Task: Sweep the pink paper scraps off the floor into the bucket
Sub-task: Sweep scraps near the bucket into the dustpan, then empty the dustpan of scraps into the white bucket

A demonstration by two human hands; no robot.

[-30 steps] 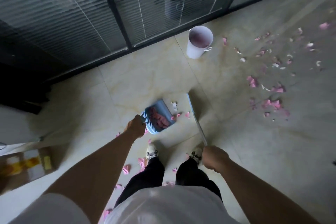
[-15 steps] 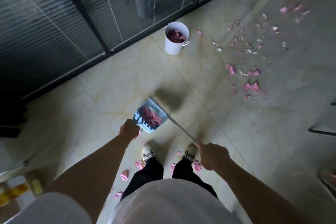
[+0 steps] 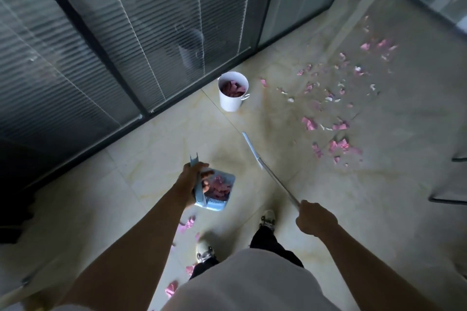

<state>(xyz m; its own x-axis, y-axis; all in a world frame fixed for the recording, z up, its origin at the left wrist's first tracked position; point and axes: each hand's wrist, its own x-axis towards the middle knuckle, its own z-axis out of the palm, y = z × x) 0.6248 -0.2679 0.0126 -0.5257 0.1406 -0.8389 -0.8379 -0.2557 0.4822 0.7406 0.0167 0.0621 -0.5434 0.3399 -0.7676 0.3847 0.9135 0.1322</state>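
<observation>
My left hand [image 3: 193, 179] grips the handle of a light blue dustpan [image 3: 222, 203], lifted off the floor with pink scraps lying in it. My right hand [image 3: 316, 218] holds the thin broom handle [image 3: 267, 171], which slants up and left over the tiles. The white bucket [image 3: 231, 102] stands by the glass wall ahead, pink paper visible inside. Many pink paper scraps [image 3: 333, 145] lie scattered on the floor to the right of the bucket. A few more scraps [image 3: 187, 223] lie near my feet.
A dark-framed glass wall with blinds [image 3: 126, 45] runs along the left and back. Dark metal furniture legs [image 3: 452, 179] stand at the right edge. My shoes [image 3: 269, 218] are on the beige tiles below the dustpan.
My left hand lifted the dustpan and turned it, its handle now pointing up. The broom swung away from the pan to the right. The view has turned, with the bucket nearer the middle.
</observation>
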